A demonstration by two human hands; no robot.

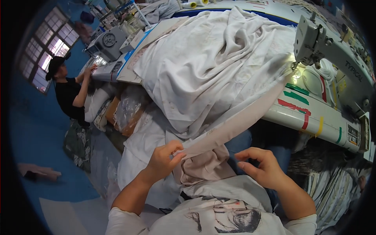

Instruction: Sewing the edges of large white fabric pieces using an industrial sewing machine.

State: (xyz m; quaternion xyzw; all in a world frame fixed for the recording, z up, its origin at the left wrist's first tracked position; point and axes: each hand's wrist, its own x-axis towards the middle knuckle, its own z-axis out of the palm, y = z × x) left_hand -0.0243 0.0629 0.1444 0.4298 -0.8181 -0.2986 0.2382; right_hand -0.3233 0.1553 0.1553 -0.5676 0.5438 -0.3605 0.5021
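My left hand [164, 160] pinches the beige strip [235, 123] near my lap; right hand [262, 166] loosely curled, empty. Strip's far end lies under the needle [294, 66]; I judge most of it unsewn.

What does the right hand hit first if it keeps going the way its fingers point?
The right hand has its fingers curled toward the person's left. Going straight on, it would probably first meet the bunched beige fabric that the left hand pinches, though depth is unclear.

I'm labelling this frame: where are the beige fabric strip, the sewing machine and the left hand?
beige fabric strip [239, 123], head view, mid-length of the strip.
sewing machine [313, 37], head view, its head.
left hand [164, 160], head view, back of the hand.
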